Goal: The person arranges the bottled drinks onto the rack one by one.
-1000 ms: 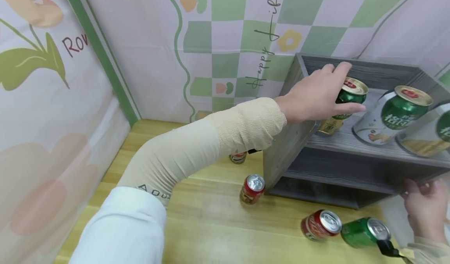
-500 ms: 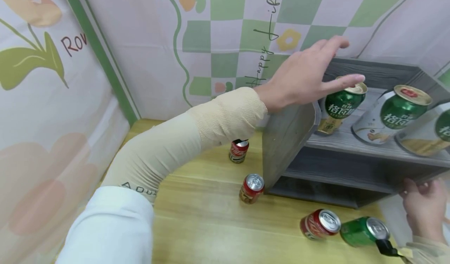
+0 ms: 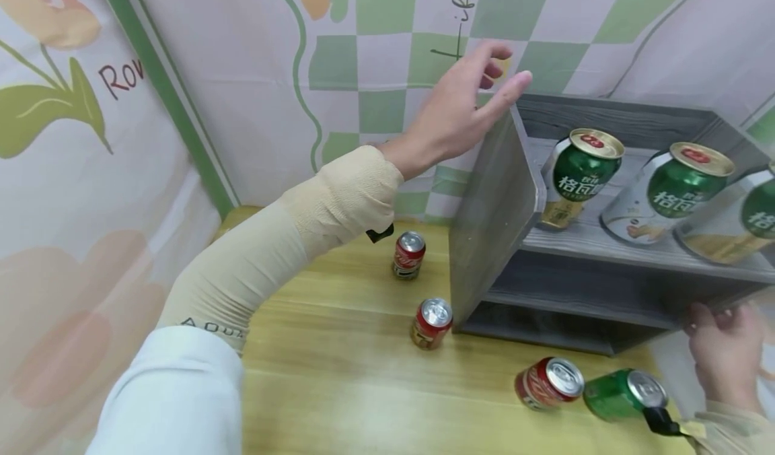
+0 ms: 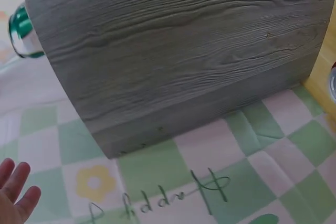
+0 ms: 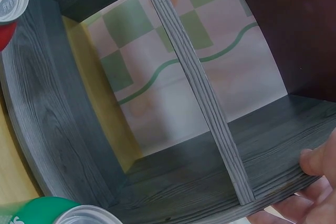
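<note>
My left hand (image 3: 451, 118) hovers in the air beside the upper left corner of a grey wooden shelf (image 3: 496, 226), its fingers loosely bent and holding nothing. In the left wrist view, fingertips of that hand (image 4: 16, 195) show apart from the shelf's side panel (image 4: 184, 51). On the top level stand three tall green, white and gold cans: a left can (image 3: 584, 179), a middle can (image 3: 675, 192) and a right can (image 3: 726, 229). My right hand (image 3: 729, 354) grips the shelf's right side; in the right wrist view its thumb (image 5: 315, 161) lies inside the panel, the other fingers outside.
Two small red cans, one farther back (image 3: 408, 256) and one nearer (image 3: 431, 324), stand left of the shelf on the wooden table (image 3: 339, 388). In front are a red cola can (image 3: 547, 383) and a green can (image 3: 623, 394). A patterned cloth (image 3: 242, 91) hangs behind.
The left hand has let go of the left can on the top level and moved up and left, clear of the shelf. The right hand keeps its grip.
</note>
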The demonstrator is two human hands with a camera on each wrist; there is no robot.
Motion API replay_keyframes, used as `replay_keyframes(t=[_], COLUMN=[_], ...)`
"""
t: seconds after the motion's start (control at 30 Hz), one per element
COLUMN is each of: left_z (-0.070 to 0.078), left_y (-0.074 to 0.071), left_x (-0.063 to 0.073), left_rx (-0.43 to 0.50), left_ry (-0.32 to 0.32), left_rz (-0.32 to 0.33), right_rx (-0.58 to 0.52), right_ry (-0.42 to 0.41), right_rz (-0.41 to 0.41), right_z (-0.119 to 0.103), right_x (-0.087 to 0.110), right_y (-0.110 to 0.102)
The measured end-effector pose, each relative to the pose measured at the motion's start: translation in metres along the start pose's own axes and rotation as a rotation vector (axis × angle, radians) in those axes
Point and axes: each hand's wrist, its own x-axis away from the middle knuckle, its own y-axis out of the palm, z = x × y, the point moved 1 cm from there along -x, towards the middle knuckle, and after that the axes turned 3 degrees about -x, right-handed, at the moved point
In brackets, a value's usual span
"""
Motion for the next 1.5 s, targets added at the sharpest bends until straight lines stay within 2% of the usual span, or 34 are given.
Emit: replay_keyframes(t=[0.07, 0.13, 0.3, 0.37, 0.5, 0.7, 0.8, 0.9, 0.97, 1.1, 1.17, 1.33, 1.4, 1.5], left_z=[-0.009, -0.017, -0.041, -0.051, -0.069, -0.099, -0.118, -0.136, -0.145, -0.16, -0.167, -0.182, -0.187, -0.194], left_y=[-0.001, -0.002, -0.001, 0.001, 0.008, 0.024, 0.036, 0.049, 0.056, 0.069, 0.076, 0.091, 0.095, 0.1], left_x=[0.004, 0.007, 0.017, 0.021, 0.032, 0.049, 0.058, 0.067, 0.074, 0.085, 0.091, 0.105, 0.109, 0.114], left_rx=[0.048, 0.091, 0.178, 0.196, 0.203, 0.205, 0.239, 0.278, 0.286, 0.277, 0.275, 0.271, 0.259, 0.235], left_ry=[-0.012, -0.016, -0.035, -0.045, -0.066, 0.012, 0.022, -0.002, -0.02, -0.048, -0.066, -0.112, -0.114, -0.102], left_rz=[0.023, 0.059, 0.14, 0.148, 0.155, 0.196, 0.176, 0.133, 0.11, 0.091, 0.085, 0.054, 0.037, 0.015], right_rx=[-0.046, -0.047, 0.141, 0.173, 0.169, 0.112, -0.009, -0.155, -0.2, -0.098, -0.081, -0.093, -0.127, -0.104], right_ry=[0.006, 0.015, 0.014, 0.001, -0.01, -0.006, -0.008, -0.004, -0.001, -0.017, -0.015, -0.013, -0.003, 0.002], right_rz=[0.002, -0.001, -0.009, -0.011, -0.005, 0.004, -0.008, -0.021, -0.025, -0.018, -0.014, -0.01, -0.004, 0.014], right_z=[0.0, 0.0, -0.001, -0.001, -0.001, 0.0, 0.001, 0.001, 0.001, 0.0, -0.001, -0.001, 0.0, 0.0], right_x=[0.001, 0.001, 0.002, 0.002, 0.002, 0.003, 0.002, 0.001, 0.001, 0.002, 0.001, 0.001, 0.001, 0.002], right_y=[0.0, 0.0, 0.004, 0.004, 0.004, 0.003, 0.002, 0.0, 0.001, 0.002, 0.002, 0.003, 0.003, 0.002])
